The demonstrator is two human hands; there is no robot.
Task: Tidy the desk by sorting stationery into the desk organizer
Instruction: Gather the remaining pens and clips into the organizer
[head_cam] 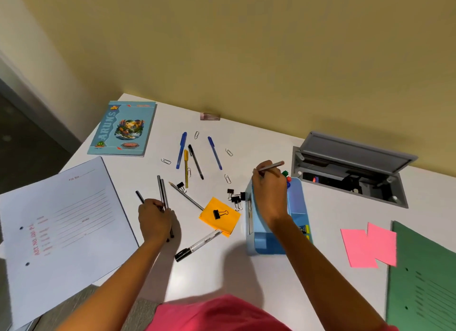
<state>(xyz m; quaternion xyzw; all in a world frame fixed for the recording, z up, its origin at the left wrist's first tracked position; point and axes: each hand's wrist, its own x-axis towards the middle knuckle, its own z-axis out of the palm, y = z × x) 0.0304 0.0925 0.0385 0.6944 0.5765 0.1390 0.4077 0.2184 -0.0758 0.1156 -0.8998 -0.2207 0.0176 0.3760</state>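
— Near edge, left?
— Left hand [154, 217] clamped on dark pencils [162, 195], long axes pointing away.
— Farther right?
— Right hand [270, 190] pinching one pencil [271, 167] above blue organizer [299, 207]; tip probably over far compartment.

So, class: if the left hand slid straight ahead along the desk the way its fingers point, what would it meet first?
Probably the yellow pen, past the pencils the left hand holds; depth is uncertain.
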